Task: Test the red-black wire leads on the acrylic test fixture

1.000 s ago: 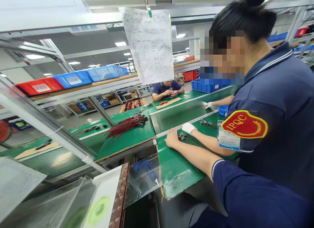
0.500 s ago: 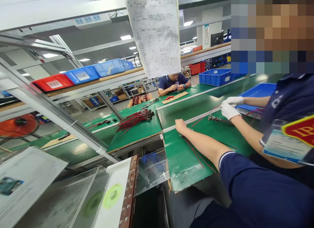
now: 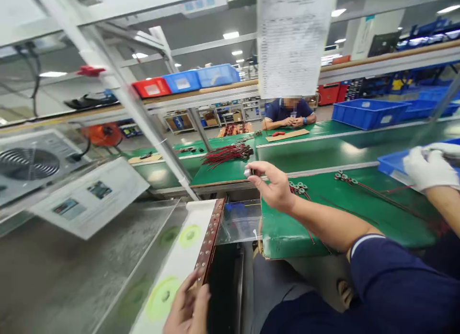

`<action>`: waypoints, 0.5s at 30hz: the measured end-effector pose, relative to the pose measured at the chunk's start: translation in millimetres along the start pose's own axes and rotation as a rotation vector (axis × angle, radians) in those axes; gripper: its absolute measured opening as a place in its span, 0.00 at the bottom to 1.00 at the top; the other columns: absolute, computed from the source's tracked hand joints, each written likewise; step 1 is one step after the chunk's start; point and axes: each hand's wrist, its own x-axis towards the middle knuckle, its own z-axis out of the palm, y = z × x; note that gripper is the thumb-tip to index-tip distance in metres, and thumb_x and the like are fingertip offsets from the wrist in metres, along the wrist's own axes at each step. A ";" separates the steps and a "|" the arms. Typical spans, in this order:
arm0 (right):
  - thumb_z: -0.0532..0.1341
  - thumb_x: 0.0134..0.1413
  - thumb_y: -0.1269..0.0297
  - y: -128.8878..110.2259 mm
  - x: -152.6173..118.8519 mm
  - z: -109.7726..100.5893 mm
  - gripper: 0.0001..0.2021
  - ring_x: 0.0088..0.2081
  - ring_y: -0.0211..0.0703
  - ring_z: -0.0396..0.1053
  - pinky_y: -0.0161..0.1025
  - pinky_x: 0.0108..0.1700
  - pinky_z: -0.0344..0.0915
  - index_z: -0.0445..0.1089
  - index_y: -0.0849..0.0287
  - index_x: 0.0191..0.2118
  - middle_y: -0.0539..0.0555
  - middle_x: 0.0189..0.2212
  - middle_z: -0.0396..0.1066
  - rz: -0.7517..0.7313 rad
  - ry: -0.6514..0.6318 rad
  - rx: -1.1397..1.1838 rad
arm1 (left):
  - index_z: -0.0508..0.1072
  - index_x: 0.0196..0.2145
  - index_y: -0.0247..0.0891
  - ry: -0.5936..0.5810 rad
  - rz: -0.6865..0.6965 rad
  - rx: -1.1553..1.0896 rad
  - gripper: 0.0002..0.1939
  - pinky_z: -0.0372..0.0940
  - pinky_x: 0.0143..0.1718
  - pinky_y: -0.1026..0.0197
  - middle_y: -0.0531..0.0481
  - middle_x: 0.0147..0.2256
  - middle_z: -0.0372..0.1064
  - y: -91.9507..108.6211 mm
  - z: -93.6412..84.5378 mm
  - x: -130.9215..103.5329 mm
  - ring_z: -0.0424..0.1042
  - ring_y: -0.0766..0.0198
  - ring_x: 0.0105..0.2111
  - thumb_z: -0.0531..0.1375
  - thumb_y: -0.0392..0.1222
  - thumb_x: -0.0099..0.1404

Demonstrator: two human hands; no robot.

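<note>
Thumb and fingers of my right hand (image 3: 271, 183) pinch a small silver-and-dark round part (image 3: 248, 172), held up over the left edge of the green table mat (image 3: 287, 233). Behind that hand, several round metal pieces (image 3: 298, 186) with red and black wires lie on the mat. My left hand (image 3: 189, 307), somewhat blurred, is low in the view with fingers apart and nothing visible in it. It is beside a brown strip with screws (image 3: 207, 243), which edges a white surface (image 3: 176, 257) marked with yellow-green rings (image 3: 189, 236).
A co-worker's white-gloved hand (image 3: 431, 168) is at the right, near a blue bin (image 3: 390, 166). Wired parts (image 3: 347, 177) lie nearby. Across the bench sits another person (image 3: 289, 116). A wire bundle (image 3: 228, 154), metal post (image 3: 143, 113) and hanging paper (image 3: 294, 46) stand ahead.
My right hand has drawn back from the wired parts on the mat and lifted, now with the small round part. My left hand has come into view. The view has swung left.
</note>
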 end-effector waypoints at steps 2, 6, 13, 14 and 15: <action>0.60 0.62 0.58 -28.3 -7.2 34.3 0.16 0.37 0.38 0.71 0.39 0.43 0.70 0.71 0.61 0.51 0.58 0.44 0.74 0.082 -0.136 0.261 | 0.60 0.62 0.43 -0.185 0.024 -0.170 0.42 0.69 0.34 0.69 0.41 0.59 0.61 28.1 24.7 -11.8 0.69 0.72 0.31 0.64 0.64 0.55; 0.64 0.58 0.59 -51.1 -31.5 120.1 0.17 0.28 0.35 0.69 0.34 0.33 0.67 0.73 0.64 0.49 0.53 0.31 0.74 0.377 -0.560 0.531 | 0.59 0.58 0.37 -0.443 -0.163 -0.446 0.38 0.61 0.24 0.69 0.36 0.53 0.65 45.0 46.6 -25.3 0.63 0.76 0.22 0.65 0.59 0.57; 0.62 0.52 0.73 -33.4 -94.7 278.4 0.16 0.46 0.42 0.73 0.34 0.48 0.66 0.74 0.64 0.47 0.57 0.44 0.76 0.442 -0.970 0.109 | 0.61 0.47 0.36 -0.159 -0.553 -0.708 0.35 0.51 0.19 0.71 0.56 0.25 0.59 -15.4 -21.9 -46.8 0.57 0.74 0.20 0.69 0.58 0.49; 0.61 0.51 0.74 -32.2 -103.5 294.6 0.17 0.49 0.43 0.72 0.34 0.50 0.65 0.74 0.64 0.49 0.58 0.47 0.75 0.411 -1.034 0.039 | 0.62 0.47 0.36 -0.099 -0.587 -0.711 0.35 0.51 0.18 0.71 0.57 0.25 0.57 -20.8 -38.6 -45.9 0.56 0.74 0.20 0.70 0.56 0.49; 0.60 0.50 0.75 -31.8 -111.9 308.6 0.18 0.50 0.44 0.71 0.34 0.49 0.65 0.74 0.64 0.49 0.58 0.48 0.74 0.391 -1.103 -0.009 | 0.62 0.48 0.36 -0.038 -0.627 -0.719 0.32 0.49 0.18 0.71 0.57 0.24 0.54 -24.5 -54.6 -43.9 0.55 0.74 0.19 0.69 0.52 0.51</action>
